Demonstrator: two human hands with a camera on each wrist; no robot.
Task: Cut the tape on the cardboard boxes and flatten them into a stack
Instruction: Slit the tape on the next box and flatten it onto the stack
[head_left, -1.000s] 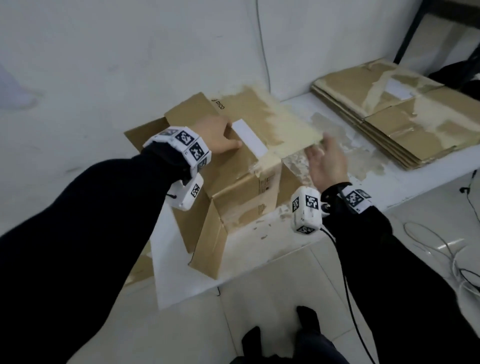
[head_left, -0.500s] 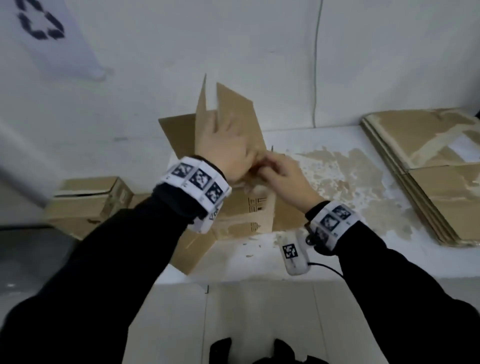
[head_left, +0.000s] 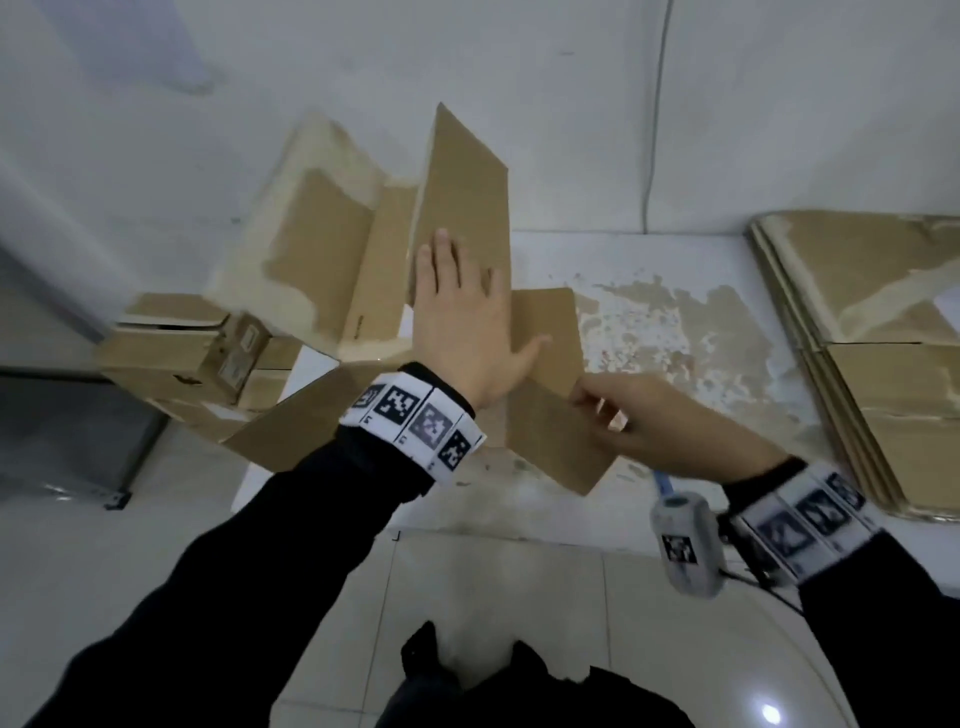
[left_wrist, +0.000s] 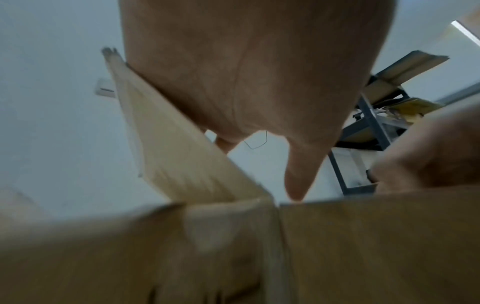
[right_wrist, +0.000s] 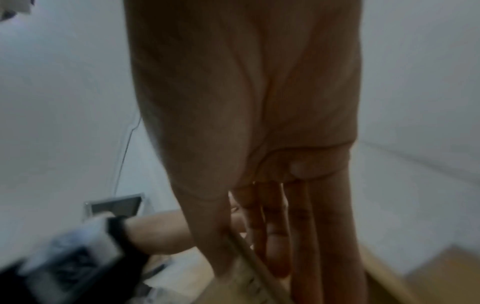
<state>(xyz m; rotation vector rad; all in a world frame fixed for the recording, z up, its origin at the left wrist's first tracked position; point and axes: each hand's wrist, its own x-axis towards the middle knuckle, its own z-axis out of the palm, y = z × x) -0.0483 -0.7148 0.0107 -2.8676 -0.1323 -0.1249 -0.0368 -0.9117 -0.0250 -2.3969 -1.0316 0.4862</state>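
Two hands on cardboard box (head_left: 467, 218): left hand (head_left: 462, 332) flat, right hand (head_left: 644, 415) pinching.

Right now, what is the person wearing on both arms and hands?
Both hands are bare: left hand, right hand. Both arms have black long sleeves. Each wrist carries a white band printed with black square code markings. A small white camera box, also marked with a code, hangs under the right wrist, with a thin black cable running from it.

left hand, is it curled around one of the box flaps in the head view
No: the left hand lies flat with straight, spread fingers pressed against the upright flap of the opened box.
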